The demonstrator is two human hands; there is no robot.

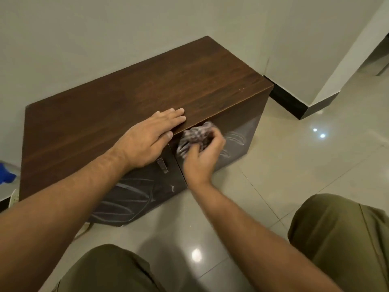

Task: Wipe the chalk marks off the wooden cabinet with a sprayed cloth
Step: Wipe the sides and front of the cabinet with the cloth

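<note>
Head view looks down on a low wooden cabinet (pixel 130 98) standing on the tiled floor (pixel 294 165) against the wall. The left hand (pixel 147 140) lies flat and spread on the top, fingers reaching its front edge, holding nothing and bracing the body. The right hand (pixel 202 157) is closed around a bunched checked cloth (pixel 194 134), pressed to the right door just under the top's front edge, near the seam between the two doors. Chalk marks (pixel 233 138) show as pale arcs toward that door's right edge, and more chalk lines (pixel 126 197) cover the left door's lower part. To do this step well, I would keep the cloth's damp face flat on the panel, sweep outward toward the right edge, refold when it loads with dust, and lean steadily on the braced hand.
</note>
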